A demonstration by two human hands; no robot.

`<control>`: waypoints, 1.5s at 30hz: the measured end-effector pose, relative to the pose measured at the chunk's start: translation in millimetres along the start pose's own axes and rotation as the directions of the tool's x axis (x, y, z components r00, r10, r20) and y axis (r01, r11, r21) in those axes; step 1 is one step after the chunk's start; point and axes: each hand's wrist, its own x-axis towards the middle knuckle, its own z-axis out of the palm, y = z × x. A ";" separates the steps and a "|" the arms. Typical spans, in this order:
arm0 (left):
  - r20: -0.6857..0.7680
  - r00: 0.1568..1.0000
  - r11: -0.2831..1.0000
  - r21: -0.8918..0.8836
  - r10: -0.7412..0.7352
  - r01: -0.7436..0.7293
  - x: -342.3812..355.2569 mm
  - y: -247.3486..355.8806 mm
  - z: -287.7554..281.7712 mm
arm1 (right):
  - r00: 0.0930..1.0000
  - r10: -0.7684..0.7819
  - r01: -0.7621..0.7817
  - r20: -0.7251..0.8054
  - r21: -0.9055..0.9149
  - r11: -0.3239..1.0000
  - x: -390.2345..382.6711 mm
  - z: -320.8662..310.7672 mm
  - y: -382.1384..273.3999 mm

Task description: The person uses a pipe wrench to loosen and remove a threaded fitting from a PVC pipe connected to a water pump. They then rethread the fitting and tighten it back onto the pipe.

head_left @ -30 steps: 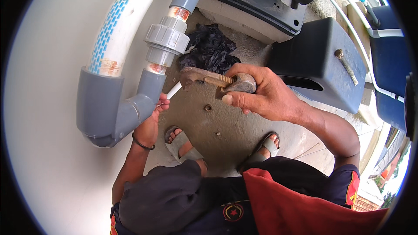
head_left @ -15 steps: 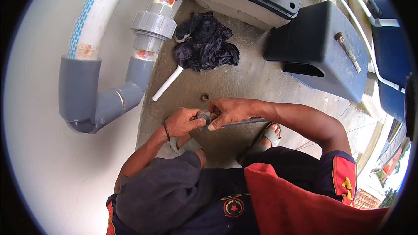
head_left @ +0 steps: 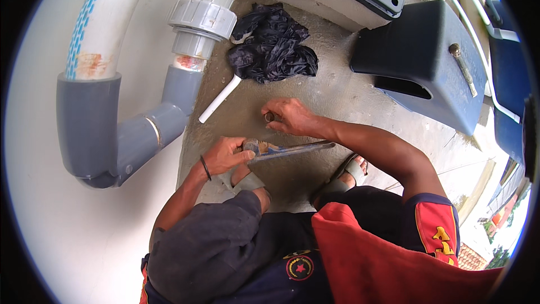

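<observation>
My left hand is closed around the jaw end of a worn pipe wrench. The wrench's blue-grey handle points right, above the floor between my feet. Just beyond it, my right hand pinches a small, brownish, ring-shaped metal fitting between thumb and fingers, at or close to the floor. Its exact kind is too small to make out. The fingers of my left hand partly cover the wrench's jaws.
Grey pipe elbows and a union coupling run along the left wall. A crumpled black plastic bag lies ahead, with a white tube beside it. At right, a dark blue cover carries a rusty pipe piece.
My right hand has left the wrench's jaw and moved forward to the small fitting on the floor, now gripping it. My left hand keeps the wrench, whose handle shows more fully.
</observation>
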 end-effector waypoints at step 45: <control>-0.166 0.985 0.946 0.323 0.045 0.011 -20.6 94.5 -6.7 | 0.999 -0.023 0.019 0.028 0.143 0.990 -34.8 -58.0 -85.4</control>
